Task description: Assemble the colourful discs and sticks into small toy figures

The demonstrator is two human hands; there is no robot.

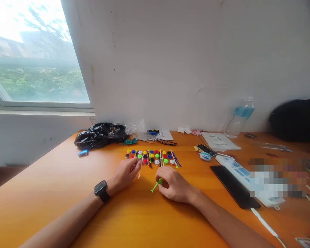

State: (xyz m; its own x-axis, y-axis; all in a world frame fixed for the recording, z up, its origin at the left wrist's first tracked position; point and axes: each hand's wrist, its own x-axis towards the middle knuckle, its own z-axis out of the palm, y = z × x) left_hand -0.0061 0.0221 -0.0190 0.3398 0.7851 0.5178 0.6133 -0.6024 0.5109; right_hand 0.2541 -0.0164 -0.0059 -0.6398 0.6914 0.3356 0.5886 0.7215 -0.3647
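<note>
A set of small coloured round pieces and thin coloured sticks (153,157) lies in rows on the orange table (54,186). My left hand (126,172), with a black watch on its wrist, pinches a thin white stick (140,171) at the near left edge of the rows. My right hand (173,183) is closed on a bright green stick (156,185) that points down and left, just in front of the rows. Both hands rest on the tabletop.
A black plastic bag (99,135) and clear wrapping lie at the back left. Glasses (166,142), papers, a water bottle (239,117), a phone (206,150), a white power strip (237,168), a black tablet (234,186) and a black bag (296,119) fill the right side. A window is at the left.
</note>
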